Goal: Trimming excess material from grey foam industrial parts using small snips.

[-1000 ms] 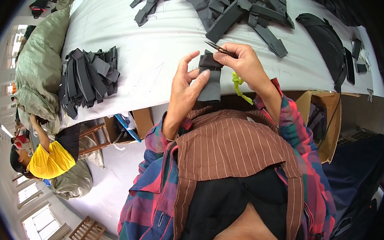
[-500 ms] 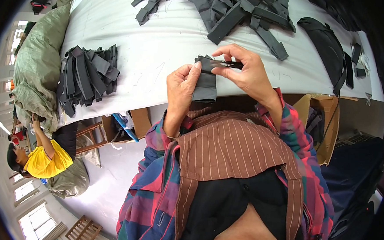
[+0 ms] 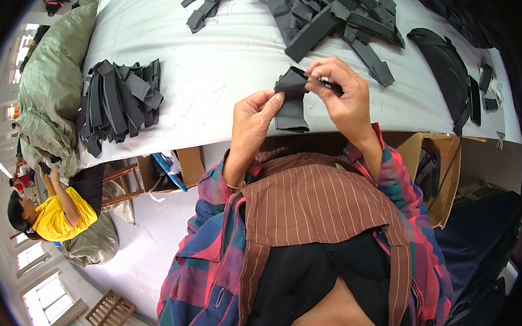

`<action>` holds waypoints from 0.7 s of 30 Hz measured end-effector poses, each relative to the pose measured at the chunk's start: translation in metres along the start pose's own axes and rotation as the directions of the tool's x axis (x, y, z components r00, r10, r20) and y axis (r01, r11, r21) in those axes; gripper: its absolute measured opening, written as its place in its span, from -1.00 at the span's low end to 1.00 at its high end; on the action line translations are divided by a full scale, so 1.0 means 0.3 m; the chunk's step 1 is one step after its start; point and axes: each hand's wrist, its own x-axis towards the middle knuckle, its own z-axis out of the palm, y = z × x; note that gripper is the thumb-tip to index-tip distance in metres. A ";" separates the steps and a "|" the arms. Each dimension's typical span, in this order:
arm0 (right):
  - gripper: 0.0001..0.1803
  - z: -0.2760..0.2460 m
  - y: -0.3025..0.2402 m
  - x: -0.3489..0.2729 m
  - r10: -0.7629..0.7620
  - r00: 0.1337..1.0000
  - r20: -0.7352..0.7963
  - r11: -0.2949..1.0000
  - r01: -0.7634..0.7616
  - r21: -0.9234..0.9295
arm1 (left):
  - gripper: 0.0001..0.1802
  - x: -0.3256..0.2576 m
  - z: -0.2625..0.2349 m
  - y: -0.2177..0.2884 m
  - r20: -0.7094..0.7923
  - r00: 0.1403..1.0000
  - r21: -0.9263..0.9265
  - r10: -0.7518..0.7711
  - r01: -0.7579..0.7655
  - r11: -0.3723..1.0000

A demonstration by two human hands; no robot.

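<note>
One bent cloth strip (image 3: 290,112), left fingers (image 3: 258,99) pinching.

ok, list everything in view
Fabric piece: 1, grey, centre
Snips: 1, black, centre
Fabric heap: 1, grey, far table
Fanned stack: 1, grey, left table
Table: 1, white, centre
Curved item: 1, black, right table
Flat slab: 1, black, right table
Sacks: several, green, left
Cartons: 2, brown, under table
Slatted stand: 1, brown, lower left
Co-worker: at least 1, yellow top, left
Apron: 1, brown, lower centre
Left hand: 1, bare, on fabric piece
Right hand: 1, bare, on snips
</note>
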 end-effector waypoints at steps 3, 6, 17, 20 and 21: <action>-0.69 0.003 0.008 -0.026 -0.228 0.962 0.150 0.972 0.216 0.088 | -0.76 -0.004 0.002 0.019 -0.017 0.999 -0.065 -0.035 0.034 0.997; -0.69 -0.002 0.012 -0.053 -0.258 0.909 0.328 0.948 0.304 -0.097 | -0.73 0.005 -0.014 0.013 -0.022 0.999 -0.124 -0.038 0.035 0.992; -0.71 0.024 0.032 -0.044 -0.224 0.949 0.224 0.974 0.225 0.020 | -0.80 0.012 -0.009 0.032 -0.019 0.997 -0.190 -0.069 0.064 0.980; -0.76 0.004 0.031 -0.042 -0.106 0.957 0.269 0.990 0.078 0.115 | -0.81 0.011 -0.012 0.030 0.001 0.996 -0.162 -0.089 0.088 0.983; -0.80 -0.009 0.029 -0.040 -0.019 0.953 0.303 0.987 -0.030 0.158 | -0.81 0.010 -0.016 0.027 0.010 0.994 -0.147 -0.108 0.108 0.983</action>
